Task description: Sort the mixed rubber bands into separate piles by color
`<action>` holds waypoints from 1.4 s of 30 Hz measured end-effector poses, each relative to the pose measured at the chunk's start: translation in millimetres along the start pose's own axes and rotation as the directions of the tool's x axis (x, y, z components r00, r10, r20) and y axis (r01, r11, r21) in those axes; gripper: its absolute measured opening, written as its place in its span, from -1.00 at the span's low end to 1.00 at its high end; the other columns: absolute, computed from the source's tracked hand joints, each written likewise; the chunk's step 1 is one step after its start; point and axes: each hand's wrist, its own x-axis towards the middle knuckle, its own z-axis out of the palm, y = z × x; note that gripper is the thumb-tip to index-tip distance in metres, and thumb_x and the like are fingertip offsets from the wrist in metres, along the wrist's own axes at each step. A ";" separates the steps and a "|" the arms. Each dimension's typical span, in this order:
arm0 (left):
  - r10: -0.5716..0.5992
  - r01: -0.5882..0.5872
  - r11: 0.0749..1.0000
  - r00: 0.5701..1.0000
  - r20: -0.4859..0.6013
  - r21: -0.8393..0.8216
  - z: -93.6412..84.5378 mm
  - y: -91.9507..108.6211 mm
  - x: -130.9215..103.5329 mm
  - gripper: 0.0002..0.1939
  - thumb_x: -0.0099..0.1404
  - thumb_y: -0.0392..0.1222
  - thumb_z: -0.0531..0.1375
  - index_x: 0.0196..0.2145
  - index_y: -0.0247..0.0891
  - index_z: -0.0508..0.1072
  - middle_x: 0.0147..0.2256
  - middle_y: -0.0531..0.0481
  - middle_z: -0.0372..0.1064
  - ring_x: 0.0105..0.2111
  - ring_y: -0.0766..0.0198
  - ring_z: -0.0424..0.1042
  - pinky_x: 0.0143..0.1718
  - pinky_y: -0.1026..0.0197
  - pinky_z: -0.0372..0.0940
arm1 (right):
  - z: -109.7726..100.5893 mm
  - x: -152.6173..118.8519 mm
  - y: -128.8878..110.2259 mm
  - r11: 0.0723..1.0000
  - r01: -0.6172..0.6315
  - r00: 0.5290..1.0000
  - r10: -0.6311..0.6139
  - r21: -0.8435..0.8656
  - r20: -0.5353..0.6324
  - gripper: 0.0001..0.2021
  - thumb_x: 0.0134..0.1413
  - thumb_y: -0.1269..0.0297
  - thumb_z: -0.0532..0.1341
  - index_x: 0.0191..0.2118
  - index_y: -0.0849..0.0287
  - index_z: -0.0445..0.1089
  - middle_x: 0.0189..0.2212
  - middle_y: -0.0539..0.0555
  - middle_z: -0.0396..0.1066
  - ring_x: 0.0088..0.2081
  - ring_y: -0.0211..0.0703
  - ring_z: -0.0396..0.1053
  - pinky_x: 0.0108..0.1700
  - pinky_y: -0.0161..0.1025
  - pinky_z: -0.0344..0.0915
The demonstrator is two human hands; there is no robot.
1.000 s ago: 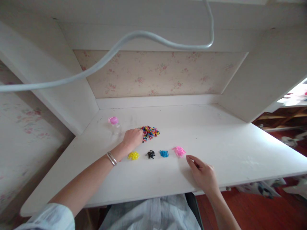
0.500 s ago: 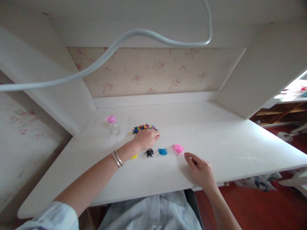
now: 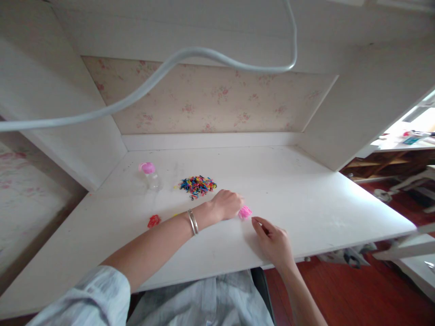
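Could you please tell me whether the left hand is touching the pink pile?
Cannot tell: in the head view, the left hand overlaps the edge of the pink pile, hiding any contact or gap.

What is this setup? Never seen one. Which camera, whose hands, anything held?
No robot: these are a person's two bare hands, seen from a camera worn on their head, looking forward and down. On the white desk lie a mixed pile of small colorful bands, a red bunch, a pink bunch and a clear bottle with a pink lid. The left hand and right hand are on either side of the pink bunch; whether either holds anything isn't visible.
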 end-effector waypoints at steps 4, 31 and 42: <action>-0.055 0.055 0.998 0.997 -0.054 -0.008 -4.4 -4.0 -10.8 -0.76 0.30 -0.26 -0.01 -0.30 -0.23 0.45 -0.28 -0.08 0.47 -0.31 0.17 0.47 -0.35 0.21 0.29 | 0.1 0.0 1.0 1.000 0.010 1.000 -0.010 0.003 -0.005 -0.52 0.13 -0.08 0.02 -0.26 0.16 0.55 -0.64 0.01 0.40 -0.61 -0.30 0.28 -0.50 -0.40 0.15; -0.664 0.350 0.489 0.744 -0.081 -0.799 27.4 10.5 -200.0 -0.68 0.34 -0.03 -0.01 -0.26 -0.20 0.48 -0.39 0.05 0.46 -0.43 0.35 0.37 -0.38 0.37 0.22 | 58.1 58.5 -140.6 0.826 0.449 0.844 -0.268 -0.340 0.465 -0.69 0.19 0.11 0.01 -0.09 -0.10 0.46 -0.36 0.02 0.51 -0.34 -0.17 0.43 -0.34 -0.33 0.18; -0.619 0.323 0.552 0.777 -0.118 -0.769 29.1 11.5 -206.7 -0.72 0.37 -0.10 -0.03 -0.27 -0.16 0.45 -0.31 0.06 0.48 -0.32 0.34 0.41 -0.24 0.35 0.24 | 104.1 84.3 -153.4 0.722 0.525 0.781 -0.197 -0.451 0.593 -0.58 0.29 0.11 -0.16 -0.09 0.02 0.43 -0.19 0.14 0.47 -0.19 -0.04 0.41 -0.18 -0.18 0.20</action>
